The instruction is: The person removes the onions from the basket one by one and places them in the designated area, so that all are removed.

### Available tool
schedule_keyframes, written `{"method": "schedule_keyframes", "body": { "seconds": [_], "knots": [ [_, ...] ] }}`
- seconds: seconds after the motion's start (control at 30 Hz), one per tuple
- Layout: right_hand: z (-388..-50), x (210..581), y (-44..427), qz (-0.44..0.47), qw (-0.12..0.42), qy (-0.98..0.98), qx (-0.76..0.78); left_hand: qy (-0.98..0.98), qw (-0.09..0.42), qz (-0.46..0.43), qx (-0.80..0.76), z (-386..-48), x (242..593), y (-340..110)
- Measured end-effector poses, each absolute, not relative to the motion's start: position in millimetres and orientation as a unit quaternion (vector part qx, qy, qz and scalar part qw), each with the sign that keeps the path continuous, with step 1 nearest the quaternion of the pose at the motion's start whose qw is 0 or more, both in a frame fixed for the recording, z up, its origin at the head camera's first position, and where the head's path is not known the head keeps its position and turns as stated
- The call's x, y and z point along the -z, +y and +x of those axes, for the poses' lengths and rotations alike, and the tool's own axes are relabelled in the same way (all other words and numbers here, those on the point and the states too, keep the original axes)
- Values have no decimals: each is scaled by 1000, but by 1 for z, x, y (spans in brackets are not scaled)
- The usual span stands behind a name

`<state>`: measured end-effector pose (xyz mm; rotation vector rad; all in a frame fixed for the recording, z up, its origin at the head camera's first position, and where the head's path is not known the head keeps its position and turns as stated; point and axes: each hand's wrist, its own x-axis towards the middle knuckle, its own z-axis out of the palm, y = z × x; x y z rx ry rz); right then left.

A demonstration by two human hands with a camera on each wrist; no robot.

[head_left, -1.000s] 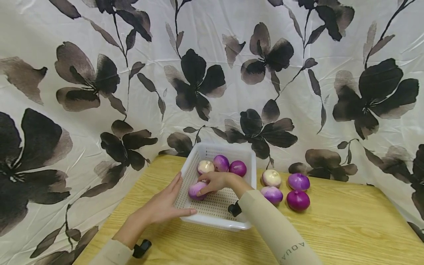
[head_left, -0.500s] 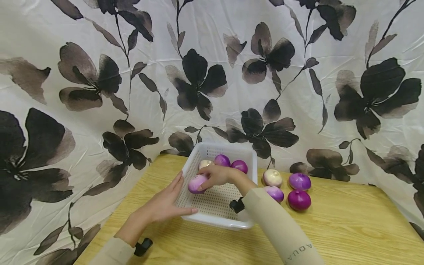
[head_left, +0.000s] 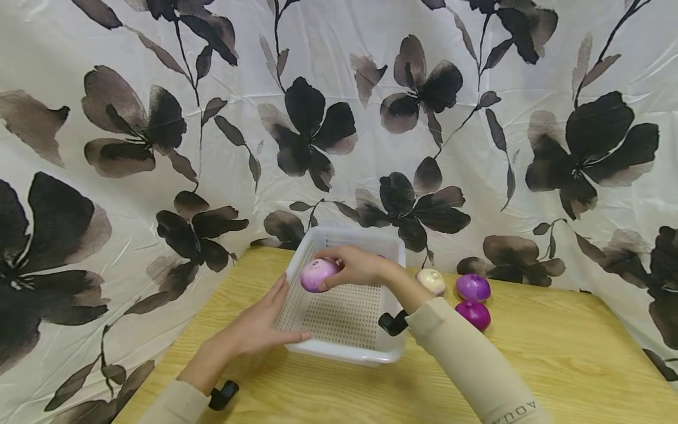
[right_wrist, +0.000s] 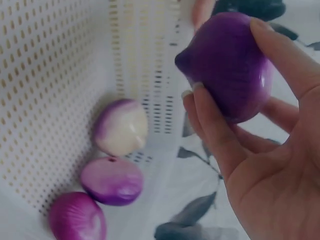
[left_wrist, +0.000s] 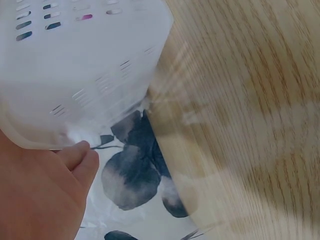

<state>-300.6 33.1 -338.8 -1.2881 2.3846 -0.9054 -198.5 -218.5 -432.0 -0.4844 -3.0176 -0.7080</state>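
- Right hand (head_left: 356, 266): my thumb and fingers are curled around 1 purple-and-pale-pink, glossy, rounded onion (head_left: 319, 275); grip confirmed in the right wrist view.
- Onion position: between my right thumb and fingertips, raised above the floor of the white, perforated plastic basket (head_left: 346, 354).
- Onion axis: broad bulb with no marked long axis. Its pointed tip projects past my right fingertips, judged to face the basket floor.
- Nearer hand: the right, in contact. My left fingertips are just beside the onion, to its left.
- Left hand (head_left: 259, 327): fingers extended, thumb spread, resting against the basket's left side and near corner.
- Inside the basket, on the far side from my right fingers: 1 cream-and-purple round onion (right_wrist: 122, 127), 1 pink-and-purple oval onion (right_wrist: 112, 182) and 1 magenta round onion (right_wrist: 77, 220).
- Right of my right fingers, outside the basket on the yellow wood-grain table (head_left: 561, 353): 1 cream onion (head_left: 431, 281), 1 violet onion (head_left: 473, 287) and 1 deep-magenta onion (head_left: 475, 315).
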Motion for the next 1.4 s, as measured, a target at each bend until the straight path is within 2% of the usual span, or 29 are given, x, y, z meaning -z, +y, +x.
{"method": "schedule_keyframes", "body": {
  "seconds": [0.3, 0.53, 0.87, 1.2, 1.4],
  "knots": [
    [-281, 330, 63, -423, 97, 838, 332, -961, 11, -158, 228, -202, 431, -220],
    [-270, 343, 91, -394, 75, 844, 356, -960, 16, -157, 233, -202, 436, -222],
    [-259, 363, 140, -304, 40, 864, 400, -960, 21, -159, 230, -201, 435, -223],
    [-247, 376, 178, -265, 38, 867, 421, -958, 17, -159, 237, -201, 433, -219],
    [-242, 381, 194, -269, 13, 872, 409, -959, 13, -160, 235, -202, 433, -217]
  ]
}}
